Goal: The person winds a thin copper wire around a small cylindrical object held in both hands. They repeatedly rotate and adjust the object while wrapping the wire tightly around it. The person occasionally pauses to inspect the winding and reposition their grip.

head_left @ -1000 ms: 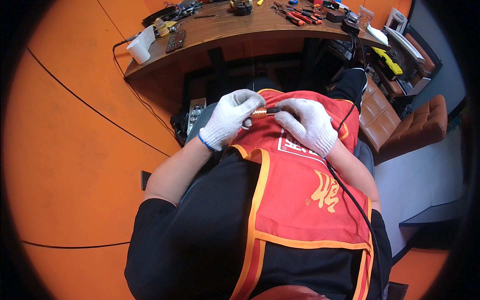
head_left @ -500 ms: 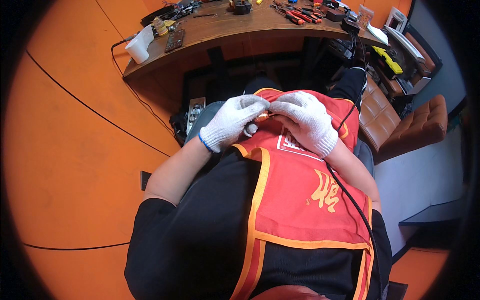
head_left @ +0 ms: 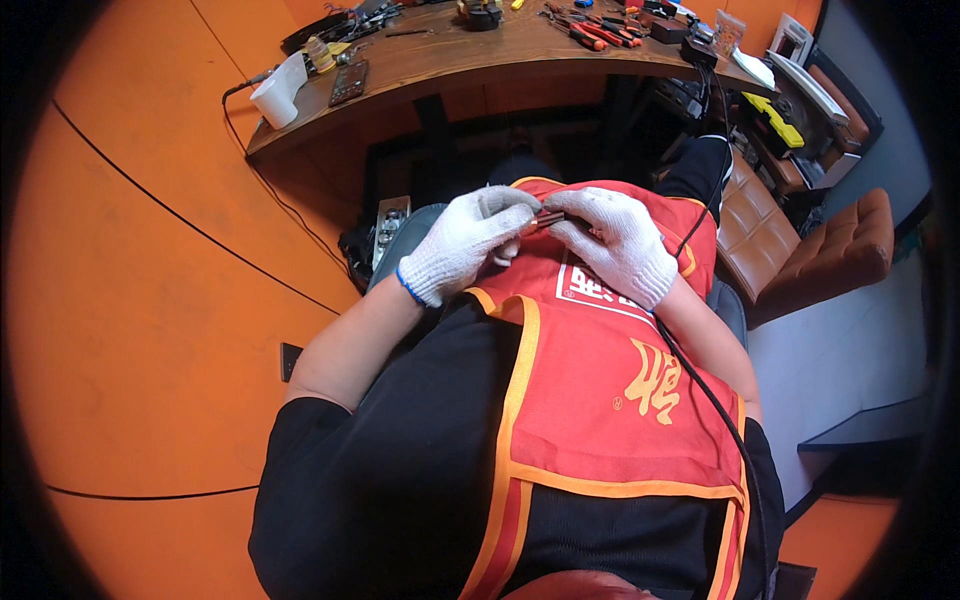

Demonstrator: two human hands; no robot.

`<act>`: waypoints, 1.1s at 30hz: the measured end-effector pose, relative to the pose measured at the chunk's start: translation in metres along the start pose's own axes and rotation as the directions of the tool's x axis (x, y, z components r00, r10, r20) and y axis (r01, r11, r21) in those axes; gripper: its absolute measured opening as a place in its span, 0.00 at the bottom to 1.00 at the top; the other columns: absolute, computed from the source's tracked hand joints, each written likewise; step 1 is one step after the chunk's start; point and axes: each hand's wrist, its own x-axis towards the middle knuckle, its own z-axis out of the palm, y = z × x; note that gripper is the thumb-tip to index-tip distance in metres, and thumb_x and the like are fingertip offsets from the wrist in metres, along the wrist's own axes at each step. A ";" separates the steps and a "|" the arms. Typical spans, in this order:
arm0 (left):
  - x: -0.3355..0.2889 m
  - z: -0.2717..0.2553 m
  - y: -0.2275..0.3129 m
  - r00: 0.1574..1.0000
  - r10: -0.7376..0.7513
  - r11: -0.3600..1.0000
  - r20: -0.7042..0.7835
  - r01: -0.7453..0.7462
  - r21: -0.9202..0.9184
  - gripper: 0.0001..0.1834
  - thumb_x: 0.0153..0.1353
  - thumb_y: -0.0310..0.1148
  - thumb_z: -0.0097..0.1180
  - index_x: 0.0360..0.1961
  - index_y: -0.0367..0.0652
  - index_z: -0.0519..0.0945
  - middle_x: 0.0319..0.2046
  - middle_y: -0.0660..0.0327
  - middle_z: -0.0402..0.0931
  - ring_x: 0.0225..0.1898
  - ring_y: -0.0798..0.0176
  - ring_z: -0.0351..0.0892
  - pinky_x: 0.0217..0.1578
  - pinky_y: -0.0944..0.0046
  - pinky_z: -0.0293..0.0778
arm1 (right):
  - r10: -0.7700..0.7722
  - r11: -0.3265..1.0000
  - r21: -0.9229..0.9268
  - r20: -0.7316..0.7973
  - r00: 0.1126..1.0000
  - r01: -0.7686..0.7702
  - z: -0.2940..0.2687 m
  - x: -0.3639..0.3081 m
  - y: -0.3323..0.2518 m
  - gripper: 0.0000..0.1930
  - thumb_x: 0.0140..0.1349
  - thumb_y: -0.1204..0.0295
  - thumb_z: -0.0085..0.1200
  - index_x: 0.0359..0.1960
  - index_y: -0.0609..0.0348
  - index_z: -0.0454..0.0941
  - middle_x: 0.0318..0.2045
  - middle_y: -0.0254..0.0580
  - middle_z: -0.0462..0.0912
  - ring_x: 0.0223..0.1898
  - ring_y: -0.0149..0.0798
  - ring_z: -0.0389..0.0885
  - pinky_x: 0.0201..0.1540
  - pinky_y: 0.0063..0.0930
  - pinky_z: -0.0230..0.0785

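Observation:
Both my hands wear white knitted gloves and meet above my lap, over the red apron (head_left: 625, 450) with yellow edging. Between the fingertips sits a small copper-coloured piece (head_left: 546, 219) with dark stripes; its exact kind is too small to make out. My left hand (head_left: 468, 238) pinches it from the left, fingers curled and partly hiding it. My right hand (head_left: 617, 240) is closed on its other side, thumb and fingertips against it. A blue band edges the left glove's cuff.
Ahead stands a wooden table (head_left: 480, 62) with red-handled pliers (head_left: 592, 40), a white paper roll (head_left: 275, 103) and a dark phone-like slab (head_left: 349, 82). To the right is a brown padded chair (head_left: 825, 250). A black cable (head_left: 705, 395) runs down over the apron.
The copper-coloured piece has turned between my fingers, showing dark stripes nearer the right fingertips. My right fingers have shifted slightly; both hands stay in nearly the same place.

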 end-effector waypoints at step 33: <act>-0.008 0.010 0.001 0.889 0.441 0.619 0.126 -0.403 0.674 0.27 0.58 0.36 0.76 0.57 0.37 0.84 0.52 0.51 0.85 0.53 0.56 0.87 0.58 0.60 0.80 | 0.372 0.901 0.216 0.064 0.926 -0.376 0.004 -0.005 -0.001 0.19 0.76 0.61 0.56 0.51 0.66 0.86 0.38 0.49 0.90 0.36 0.37 0.90 0.41 0.31 0.80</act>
